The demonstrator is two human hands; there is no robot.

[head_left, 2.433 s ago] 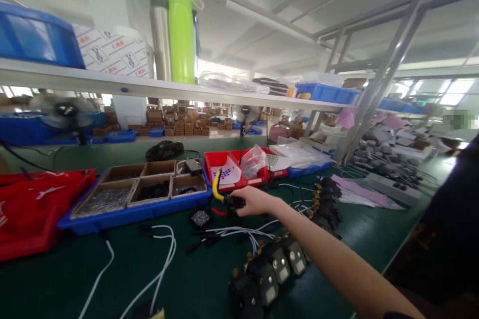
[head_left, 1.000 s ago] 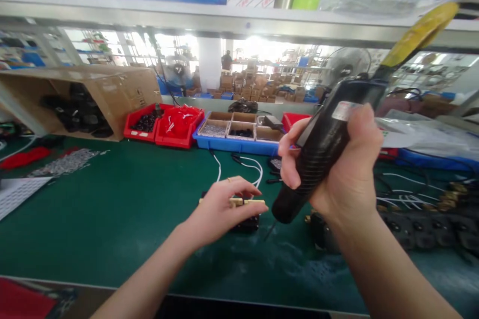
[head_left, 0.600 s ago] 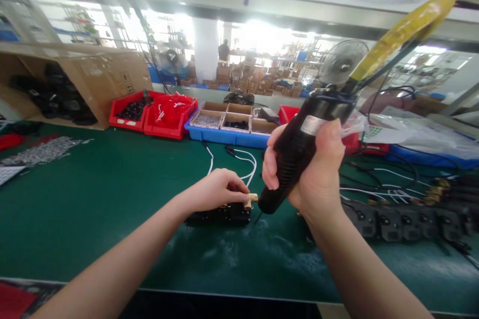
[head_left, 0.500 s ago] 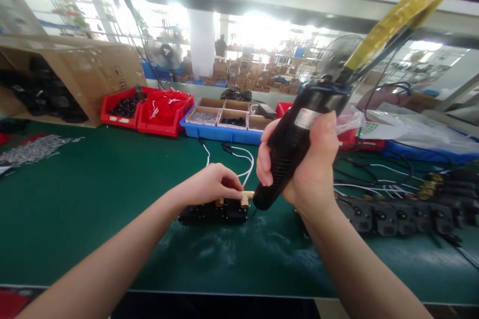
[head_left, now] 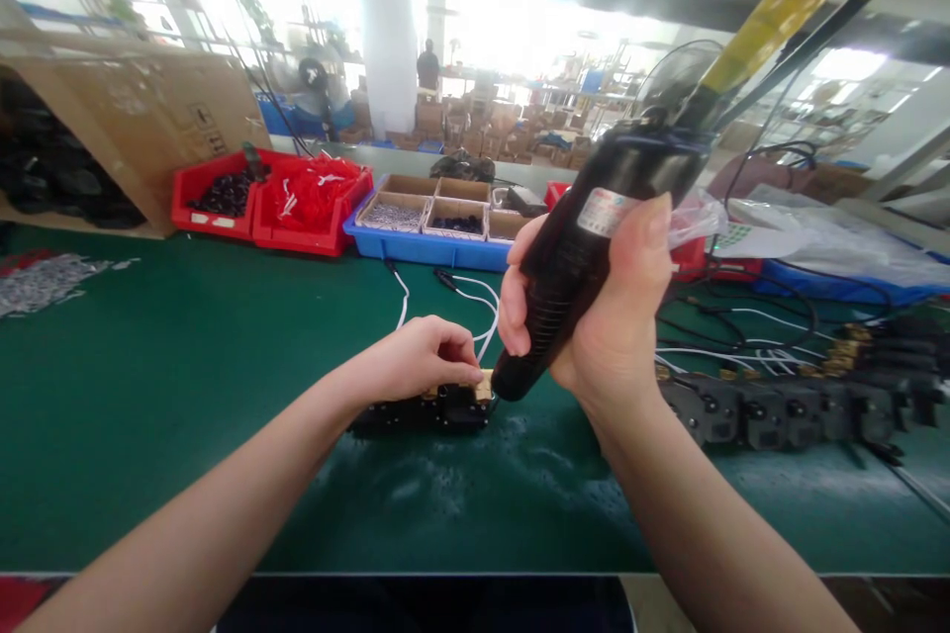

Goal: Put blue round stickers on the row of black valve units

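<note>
Work seems partway: at centre frame, the fingers of the left hand (head_left: 423, 361) look pinched on a brass fitting (head_left: 484, 386) of a black housing (head_left: 464, 409); those of the right hand (head_left: 616, 302) wrap an electric screwdriver (head_left: 571, 267), end touching or just beside it. Whether the fitting is secured cannot be told. Upper left, a cardboard box (head_left: 159, 104) holds black parts (head_left: 51, 153), one red bin (head_left: 215, 226) small black pieces (head_left: 227, 193), the next (head_left: 297, 242) red and white ones (head_left: 312, 198); a blue tray (head_left: 430, 249) carries silvery bits (head_left: 393, 217).
</note>
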